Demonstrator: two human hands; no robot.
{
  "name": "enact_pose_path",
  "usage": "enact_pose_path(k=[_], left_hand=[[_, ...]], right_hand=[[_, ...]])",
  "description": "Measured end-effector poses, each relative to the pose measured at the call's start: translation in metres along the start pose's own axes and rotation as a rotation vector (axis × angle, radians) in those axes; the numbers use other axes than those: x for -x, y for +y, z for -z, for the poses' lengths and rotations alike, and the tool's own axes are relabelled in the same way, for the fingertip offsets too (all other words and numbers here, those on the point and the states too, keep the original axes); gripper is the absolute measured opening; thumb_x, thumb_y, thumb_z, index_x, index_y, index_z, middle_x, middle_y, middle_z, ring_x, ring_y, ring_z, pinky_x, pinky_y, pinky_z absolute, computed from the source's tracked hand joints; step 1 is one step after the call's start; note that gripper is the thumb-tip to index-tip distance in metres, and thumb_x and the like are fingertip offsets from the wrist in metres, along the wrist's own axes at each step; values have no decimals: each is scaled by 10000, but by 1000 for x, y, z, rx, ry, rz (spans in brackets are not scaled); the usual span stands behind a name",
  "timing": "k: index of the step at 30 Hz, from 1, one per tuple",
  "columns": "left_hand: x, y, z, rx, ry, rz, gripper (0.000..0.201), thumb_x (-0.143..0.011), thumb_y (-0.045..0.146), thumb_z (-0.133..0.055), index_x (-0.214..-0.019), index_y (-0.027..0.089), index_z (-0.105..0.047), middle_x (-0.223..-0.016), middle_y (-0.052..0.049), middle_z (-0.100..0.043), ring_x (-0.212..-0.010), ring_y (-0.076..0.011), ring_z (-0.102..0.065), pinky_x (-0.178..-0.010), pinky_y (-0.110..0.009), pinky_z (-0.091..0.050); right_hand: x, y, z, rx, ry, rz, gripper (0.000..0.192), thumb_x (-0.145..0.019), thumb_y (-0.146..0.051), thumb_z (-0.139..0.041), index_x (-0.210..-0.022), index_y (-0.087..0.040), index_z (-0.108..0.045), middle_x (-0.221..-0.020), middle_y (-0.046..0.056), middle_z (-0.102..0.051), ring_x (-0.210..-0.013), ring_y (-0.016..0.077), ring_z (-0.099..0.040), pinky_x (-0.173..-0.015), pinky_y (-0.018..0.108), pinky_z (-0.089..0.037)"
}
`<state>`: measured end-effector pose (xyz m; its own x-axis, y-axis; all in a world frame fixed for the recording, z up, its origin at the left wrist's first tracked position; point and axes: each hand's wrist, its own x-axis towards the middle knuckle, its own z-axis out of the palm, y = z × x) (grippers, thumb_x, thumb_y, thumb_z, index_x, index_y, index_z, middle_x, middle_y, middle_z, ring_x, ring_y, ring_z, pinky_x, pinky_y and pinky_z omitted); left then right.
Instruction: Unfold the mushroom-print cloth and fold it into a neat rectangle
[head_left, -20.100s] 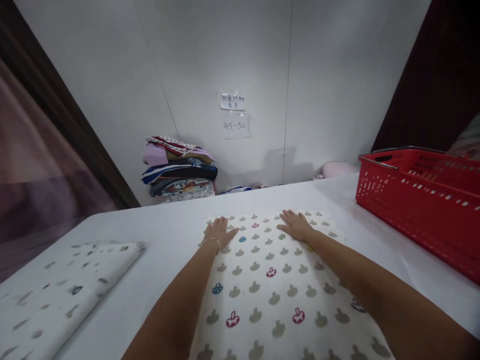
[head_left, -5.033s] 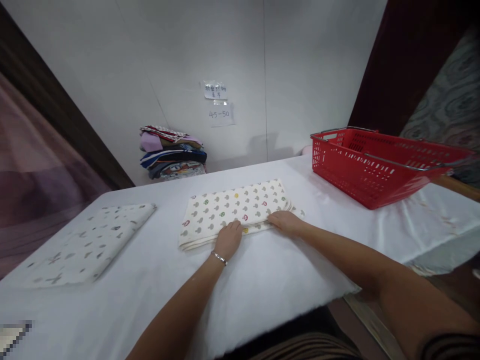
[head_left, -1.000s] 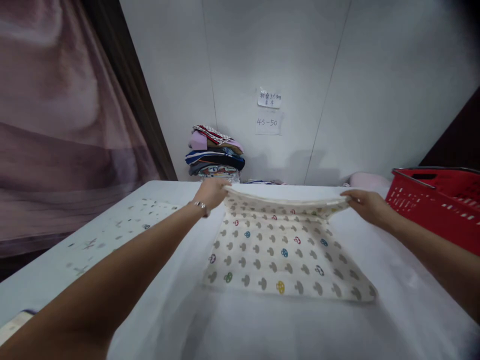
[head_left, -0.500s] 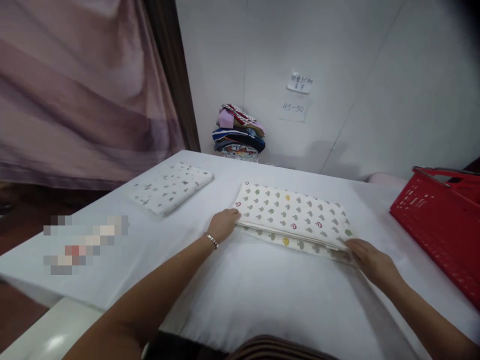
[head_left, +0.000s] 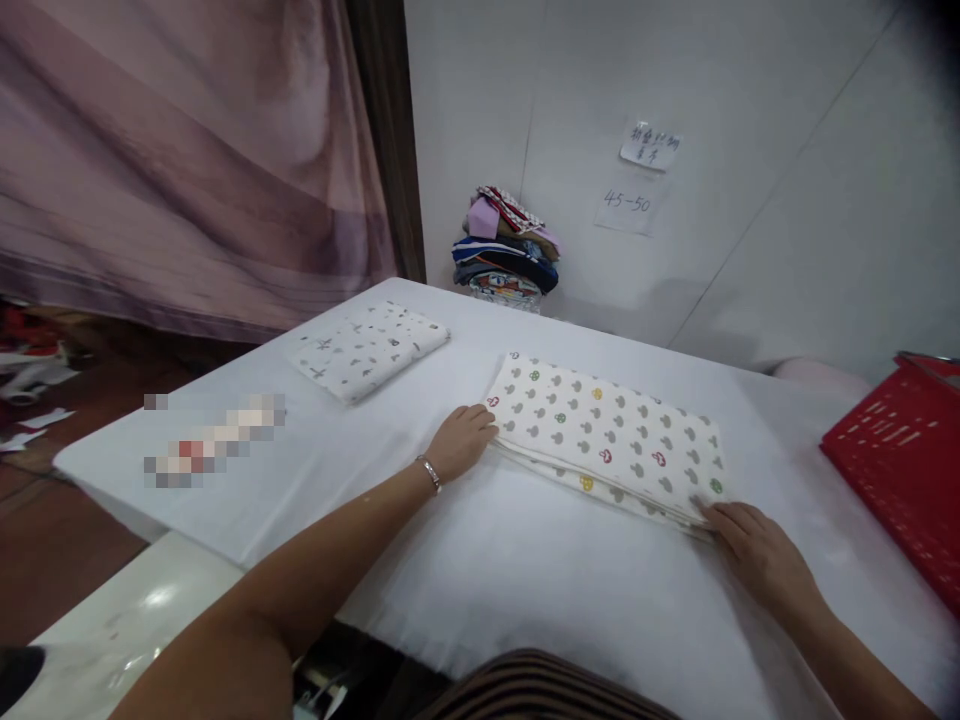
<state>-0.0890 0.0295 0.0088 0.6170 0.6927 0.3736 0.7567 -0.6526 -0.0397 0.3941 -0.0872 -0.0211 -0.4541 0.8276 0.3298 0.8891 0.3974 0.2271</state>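
Note:
A white cloth (head_left: pixel 615 425) printed with grey, red, green and yellow mushrooms lies folded in a long rectangle on the white-covered table (head_left: pixel 517 580). At its near left corner, my left hand (head_left: pixel 459 445), with a silver bracelet on the wrist, is closed on the edge. My right hand (head_left: pixel 765 560) pinches the near right corner, its thumb hidden from view. Several layers show along the near edge, the lowest sticking out slightly. Farther left rests another folded white cloth (head_left: pixel 367 350) with small dark prints, which neither hand touches.
A red plastic basket (head_left: pixel 900 440) stands at the table's right side. Behind the far edge rises a stack of folded fabrics (head_left: pixel 506 250) against the wall. A pink curtain (head_left: pixel 187 150) hangs at the left. A blurred-out item (head_left: pixel 217 440) lies near the left edge.
The lower layer of the mushroom-print cloth sticks out less at the near edge than before. Both hands stay at its near corners. The whole view has shifted, with the basket farther right.

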Motion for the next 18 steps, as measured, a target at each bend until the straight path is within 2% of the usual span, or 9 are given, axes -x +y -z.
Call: enact_pose_path(k=[6, 10, 15, 18], left_hand=[[1, -11, -15, 17, -2, 18, 202, -855, 146, -448, -877, 220, -635, -920, -42, -626, -919, -186, -505, -775, -336, -377], [7, -8, -12, 37, -29, 73, 215, -843, 152, -447, -905, 230, -637, -910, -40, -632, -905, -196, -512, -783, -355, -376], [5, 17, -1, 120, 8, 120, 321, -734, 93, -490, -1009, 209, -609, -1001, -54, -619, -1008, -210, -492, -918, -408, -330], [-11, 43, -2, 213, 43, 79, 282, -796, 157, -479, -1048, 209, -595, -1037, -51, -614, -1017, -196, -488, -934, -400, -324]], right_hand=[[6, -3, 1, -40, 23, 51, 303, -869, -212, -386, -997, -193, -660, -964, 98, -655, -899, 231, -589, -774, 373, -443], [5, -6, 3, -49, 12, 41, 296, -853, -189, -399, -1006, -176, -652, -972, 104, -651, -903, 232, -583, -783, 377, -441], [-16, -29, 20, -150, -3, -39, 377, -808, -127, -391, -1130, -162, -585, -1088, 117, -609, -985, 239, -552, -874, 434, -409], [-50, -59, 29, -320, 39, -45, 329, -851, -173, -403, -1124, -192, -586, -1088, 102, -610, -1001, 227, -546, -879, 413, -417]])
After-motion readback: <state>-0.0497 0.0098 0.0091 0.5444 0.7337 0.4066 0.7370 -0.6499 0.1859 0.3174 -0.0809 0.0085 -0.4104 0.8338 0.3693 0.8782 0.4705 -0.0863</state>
